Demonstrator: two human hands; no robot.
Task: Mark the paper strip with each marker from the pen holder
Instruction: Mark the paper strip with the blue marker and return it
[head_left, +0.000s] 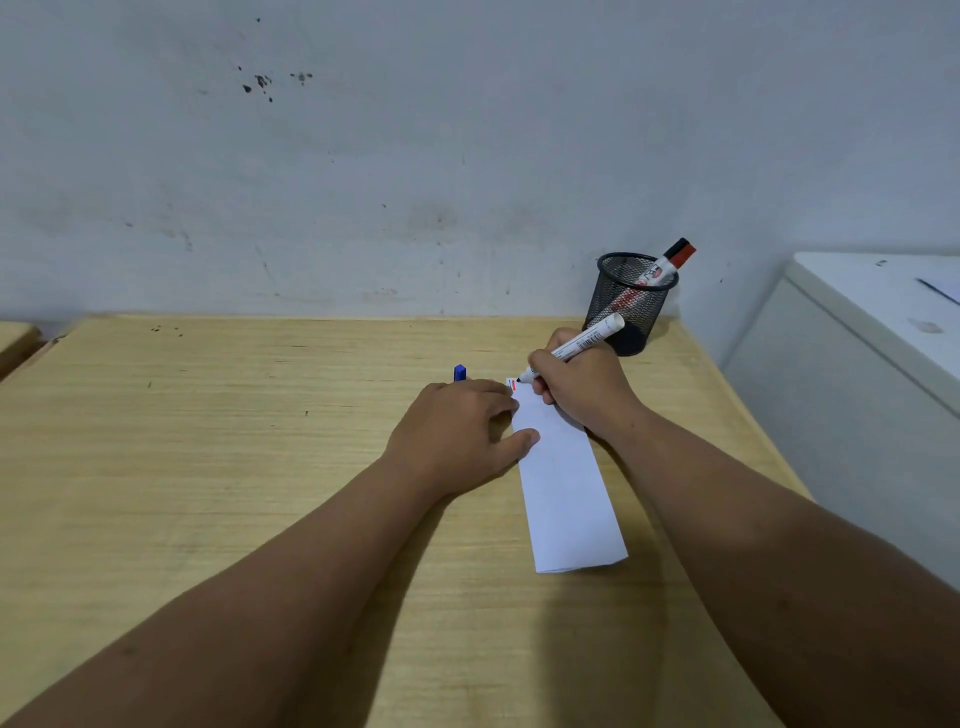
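A white paper strip (566, 493) lies on the wooden table (234, 467), its far end bearing a short red mark (513, 385). My right hand (582, 389) grips an uncapped white marker (582, 344) with its dark tip touching the strip's far end beside the red mark. My left hand (462, 431) presses on the strip's left edge, and a blue cap (460, 372) sticks up from behind its fingers. A black mesh pen holder (631, 301) stands just beyond my right hand, with a red-capped marker (670, 265) leaning inside it.
A stained grey wall (415, 156) rises right behind the table's far edge. A white cabinet (872, 353) stands to the right of the table. Another wooden surface (15, 338) shows at the far left.
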